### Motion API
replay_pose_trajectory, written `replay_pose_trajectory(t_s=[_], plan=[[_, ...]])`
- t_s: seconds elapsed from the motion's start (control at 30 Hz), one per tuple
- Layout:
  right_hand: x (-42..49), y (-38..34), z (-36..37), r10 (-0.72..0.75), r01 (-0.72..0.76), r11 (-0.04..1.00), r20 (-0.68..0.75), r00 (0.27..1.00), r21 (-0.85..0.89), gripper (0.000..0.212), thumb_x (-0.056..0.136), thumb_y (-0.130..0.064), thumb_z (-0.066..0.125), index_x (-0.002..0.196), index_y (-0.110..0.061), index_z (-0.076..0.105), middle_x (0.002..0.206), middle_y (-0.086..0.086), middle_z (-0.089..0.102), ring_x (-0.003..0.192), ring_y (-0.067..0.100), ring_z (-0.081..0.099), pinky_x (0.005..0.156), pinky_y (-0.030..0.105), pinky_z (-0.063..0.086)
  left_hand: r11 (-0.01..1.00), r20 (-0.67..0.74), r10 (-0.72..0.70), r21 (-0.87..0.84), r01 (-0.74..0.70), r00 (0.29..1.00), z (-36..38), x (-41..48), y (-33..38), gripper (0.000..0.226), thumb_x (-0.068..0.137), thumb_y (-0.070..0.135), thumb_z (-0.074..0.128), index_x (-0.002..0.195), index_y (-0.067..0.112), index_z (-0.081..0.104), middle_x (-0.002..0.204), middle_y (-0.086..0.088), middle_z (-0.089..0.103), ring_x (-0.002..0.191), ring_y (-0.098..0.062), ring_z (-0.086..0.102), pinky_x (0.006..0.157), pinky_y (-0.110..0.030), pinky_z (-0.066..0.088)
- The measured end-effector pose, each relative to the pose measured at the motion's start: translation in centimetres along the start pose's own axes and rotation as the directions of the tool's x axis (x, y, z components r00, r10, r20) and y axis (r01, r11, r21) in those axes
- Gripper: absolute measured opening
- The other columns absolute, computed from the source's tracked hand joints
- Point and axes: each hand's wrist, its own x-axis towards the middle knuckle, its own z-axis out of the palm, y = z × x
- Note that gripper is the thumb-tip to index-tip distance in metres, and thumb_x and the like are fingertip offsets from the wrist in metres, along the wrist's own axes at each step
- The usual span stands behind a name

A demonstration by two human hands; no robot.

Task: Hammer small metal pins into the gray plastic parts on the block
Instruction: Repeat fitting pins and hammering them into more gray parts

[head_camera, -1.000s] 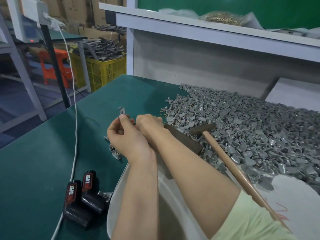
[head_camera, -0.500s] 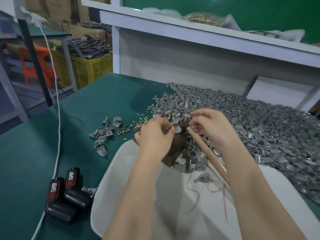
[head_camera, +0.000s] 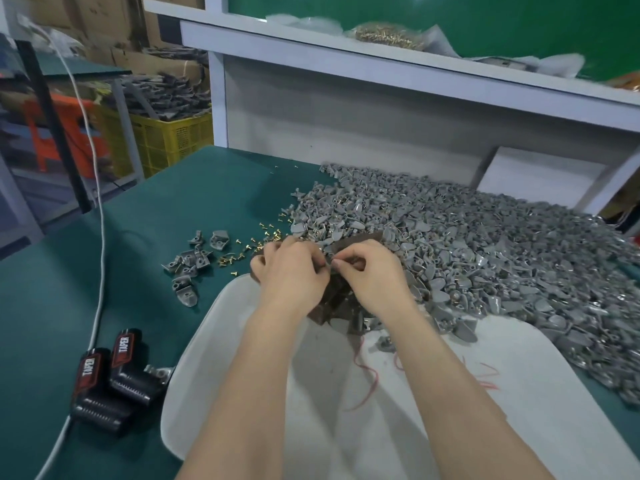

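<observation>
white tub [head_camera: 207,341] holds one loose gray part [head_camera: 384,342], red threads [head_camera: 367,379].

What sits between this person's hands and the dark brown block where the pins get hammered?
Nothing visible. The left hand and right hand are over the dark brown block, fingertips meeting above it. The heap of gray plastic parts lies beside it, to the right.

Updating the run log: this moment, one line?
left hand, right hand: fingertips together over brown block | grasp: unclear | hammer: not visible
</observation>
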Motion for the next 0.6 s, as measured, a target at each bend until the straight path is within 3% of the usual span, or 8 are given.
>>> replay_pose_trajectory(t_s=[0.3,0.47,0.6], plan=[[0.2,-0.5,0.0,0.018,-0.014,0.996,0.04,0.999,-0.085,0.007,0.086,-0.019,0.065,0.079,-0.02,0.067,0.089,-0.006,0.053,0.079,0.01,0.052,0.079,0.024,0.042,0.999,-0.018,0.045,-0.026,-0.045,0.999,0.1,0.0,0.0,0.016,0.087,0.024,0.059,0.074,0.03,0.054,0.107,0.006,0.056,0.113,-0.026,0.038,0.092,-0.037,0.025],[1.0,-1.7,-0.8,0.054,-0.024,0.979,0.143,0.988,-0.204,0.014,0.087,-0.02,0.063,0.074,-0.026,0.06,0.091,0.0,0.065,0.088,0.018,0.059,0.077,0.026,0.043,0.998,-0.022,0.059,-0.029,-0.06,0.998,0.2,0.1,0.0,0.016,0.087,0.021,0.059,0.074,0.028,0.053,0.1,0.008,0.053,0.111,-0.026,0.038,0.087,-0.035,0.024],[0.6,-2.0,-0.3,0.038,-0.014,0.972,0.098,0.994,-0.235,0.013,0.088,-0.017,0.06,0.076,-0.021,0.059,0.099,0.003,0.06,0.09,0.021,0.057,0.082,0.033,0.047,0.998,-0.032,0.053,-0.014,-0.053,0.998,0.3,0.1,0.0,0.016,0.087,0.021,0.058,0.073,0.026,0.053,0.103,0.005,0.056,0.112,-0.026,0.038,0.089,-0.035,0.024]])
